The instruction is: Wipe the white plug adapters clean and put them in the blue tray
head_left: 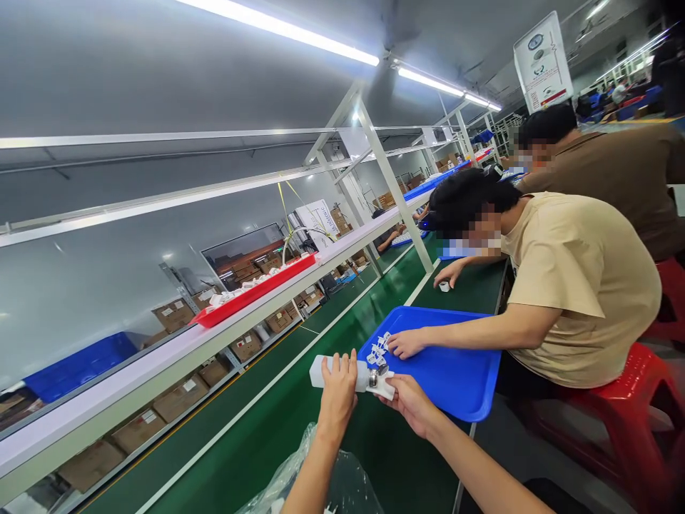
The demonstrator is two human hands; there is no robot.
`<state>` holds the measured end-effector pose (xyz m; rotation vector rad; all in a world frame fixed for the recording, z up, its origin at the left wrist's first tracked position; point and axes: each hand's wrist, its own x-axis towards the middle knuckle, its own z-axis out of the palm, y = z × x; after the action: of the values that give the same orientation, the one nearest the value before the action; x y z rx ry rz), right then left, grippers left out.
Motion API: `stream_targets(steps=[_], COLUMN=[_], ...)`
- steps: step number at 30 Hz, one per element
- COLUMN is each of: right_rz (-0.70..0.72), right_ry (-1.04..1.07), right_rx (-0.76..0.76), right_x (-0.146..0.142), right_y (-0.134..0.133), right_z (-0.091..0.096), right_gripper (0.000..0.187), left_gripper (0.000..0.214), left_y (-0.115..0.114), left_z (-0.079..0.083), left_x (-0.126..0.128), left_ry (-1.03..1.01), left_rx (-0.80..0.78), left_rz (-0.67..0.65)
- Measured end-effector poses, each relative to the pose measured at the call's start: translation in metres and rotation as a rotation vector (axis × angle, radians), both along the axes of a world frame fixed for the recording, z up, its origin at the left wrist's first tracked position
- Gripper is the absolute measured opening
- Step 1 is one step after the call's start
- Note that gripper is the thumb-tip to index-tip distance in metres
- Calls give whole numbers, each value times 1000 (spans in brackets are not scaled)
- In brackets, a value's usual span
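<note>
My left hand (338,389) is wrapped round a white bottle (320,373), which lies nearly level in the air above the green bench. Its neck end, with a shiny metal-looking ring (372,378), points to the right. In the fingers of my right hand (409,400) is a small white plastic part (384,386), held up against that ring. Whether the two pieces are joined I cannot tell. Just behind them, several small white parts (377,350) lie on the left side of a blue tray (471,400).
A co-worker's hand (407,343) reaches into the tray; the other (451,275) is at a small white piece. A clear plastic bag (289,471) lies near my left forearm. A red tray (257,289) of white parts stands on the shelf. A red stool (626,385) is at right.
</note>
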<state>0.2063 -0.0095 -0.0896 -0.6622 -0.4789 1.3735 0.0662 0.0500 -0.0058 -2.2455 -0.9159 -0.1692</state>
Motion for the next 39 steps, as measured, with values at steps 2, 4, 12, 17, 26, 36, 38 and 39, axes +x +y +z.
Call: stream_targets(steps=[2,4,12,17,26,36,38,39], right_rz=[0,1,4,1,-50,-131,-135,-137], right_ry=[0,0,8,14,19,66,74,76], right_rx=[-4,-7,-22,-21,2,49,54,57], right_x=[0,0,0,-1,2,13,15,16], right_y=[1,2,4,7,7,-1,-5,-8], right_z=[-1,-1,-5,-10,-15,-12,-12,-12], right_gripper=[32,32,32,33,32,29,28,27], left_gripper=[92,92,88,90,64,28,30,31], left_y=[0,-1,1,2,5,32,37,39], left_z=[1,1,-1,-5,-20,-50,-57,-61], left_x=[0,0,0,0,-2,-4,-4,-5], left_ry=[0,-5,-44,-89,-340,-858,-987,-1054], left_rx=[-8,-16,-85,-159,-359,-719,-769,-795], left_rz=[-3,-3,3,13,66,84,118,130])
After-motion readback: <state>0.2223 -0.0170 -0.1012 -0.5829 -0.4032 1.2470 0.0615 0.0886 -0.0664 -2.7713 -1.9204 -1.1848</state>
